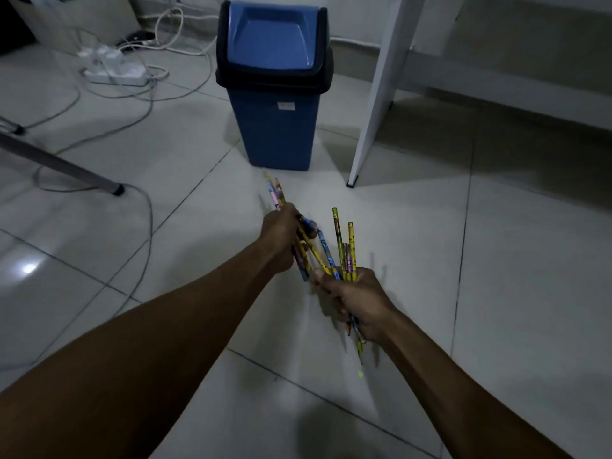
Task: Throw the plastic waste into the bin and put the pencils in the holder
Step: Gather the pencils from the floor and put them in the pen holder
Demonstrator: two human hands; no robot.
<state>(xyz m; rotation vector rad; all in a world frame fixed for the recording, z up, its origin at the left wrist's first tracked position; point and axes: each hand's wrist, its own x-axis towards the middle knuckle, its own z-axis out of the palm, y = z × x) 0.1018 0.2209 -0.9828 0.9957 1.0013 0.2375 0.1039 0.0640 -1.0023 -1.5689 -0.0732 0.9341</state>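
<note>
A blue bin point(276, 127) with a black rim and a blue swing lid stands on the tiled floor ahead of me, its lid closed. My left hand point(280, 238) is shut on a bunch of colourful pencils point(311, 248) that slant from upper left to lower right. My right hand point(359, 304) is shut on another bunch of pencils point(346, 253), their ends pointing up and more sticking out below the fist. Both hands are close together above the floor, in front of the bin. No pencil holder and no plastic waste are in view.
A white table leg point(374, 104) stands just right of the bin. A power strip point(114, 69) with plugs and loose cables point(145, 207) lies on the floor at the left. A grey metal leg point(63, 167) slants in from the left edge.
</note>
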